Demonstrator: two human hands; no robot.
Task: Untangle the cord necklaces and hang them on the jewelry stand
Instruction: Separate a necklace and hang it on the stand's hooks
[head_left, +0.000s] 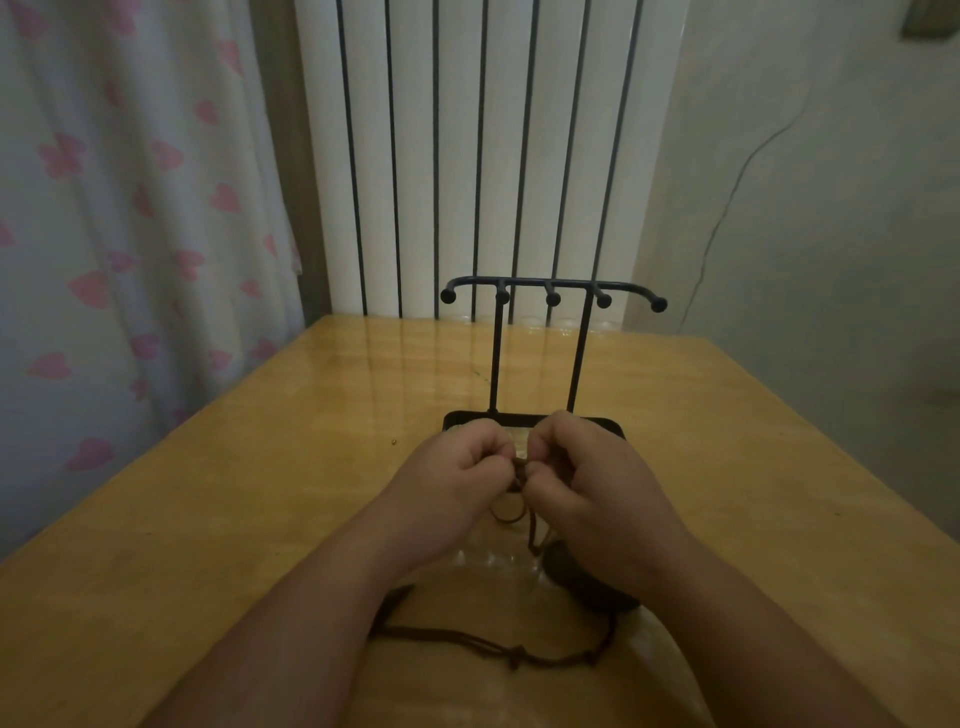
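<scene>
Bare forearms come in from six o'clock and meet at mid-table. The left hand (452, 478) and right hand (592, 478) face each other with fingers curled, each pinching between thumb and fingertips a knot in the thin brown cord necklaces (519, 470). Just below the pinch, toward six o'clock, a small loop of cord droops. At five o'clock a dark rounded pendant (576, 577) lies partly hidden under the right wrist. Farther toward six, a slack knotted strand (467, 638) crosses the glossy yellow wooden table (260, 493) between the forearms. At twelve o'clock, just behind the knuckles, a black metal jewelry stand (553, 296) stands upright with ball-tipped pegs. A tiny bead (395, 442) sits at ten o'clock, and beyond are a white ribbed radiator (467, 156) and a pink-heart curtain (130, 234).
</scene>
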